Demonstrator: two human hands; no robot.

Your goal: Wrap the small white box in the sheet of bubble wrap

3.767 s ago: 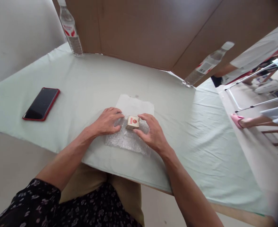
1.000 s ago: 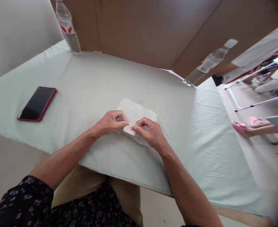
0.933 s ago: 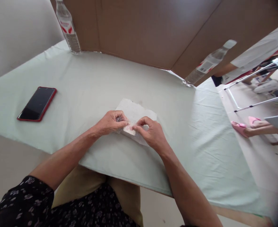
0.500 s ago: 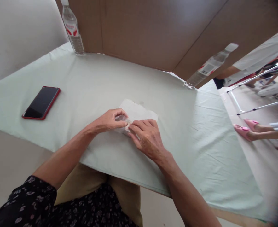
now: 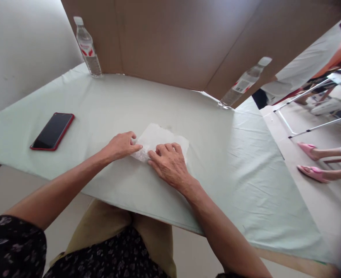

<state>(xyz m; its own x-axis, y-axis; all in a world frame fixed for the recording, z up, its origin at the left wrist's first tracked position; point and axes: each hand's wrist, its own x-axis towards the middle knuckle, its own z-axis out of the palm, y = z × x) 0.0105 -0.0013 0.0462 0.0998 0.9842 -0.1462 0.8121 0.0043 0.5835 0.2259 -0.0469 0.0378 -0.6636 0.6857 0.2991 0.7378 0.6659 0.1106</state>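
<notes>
A white sheet (image 5: 159, 133), like paper or tissue, lies on the pale green tablecloth (image 5: 147, 193). Crinkled clear plastic (image 5: 143, 153) covers its near left part. My left hand (image 5: 124, 146) is at the sheet's left edge, thumb and fingers apart, with nothing visible between them. Over the near right part of the sheet rests my right hand (image 5: 170, 161), its fingers bent and the fingertips on the plastic. Whatever is under those fingertips is hidden.
A phone (image 5: 53, 131) with a red case lies at the left. One bottle (image 5: 89, 52) stands at the back left, another (image 5: 242, 85) at the back right, against a cardboard panel (image 5: 170, 38). Beyond the table's right side are a person's feet (image 5: 312, 173) in pink sandals and a metal frame (image 5: 286, 123).
My left hand has moved left, away from my right hand, and its thumb and fingers have come off the plastic's middle. My right hand has shifted slightly left. More crinkled plastic shows between them.
</notes>
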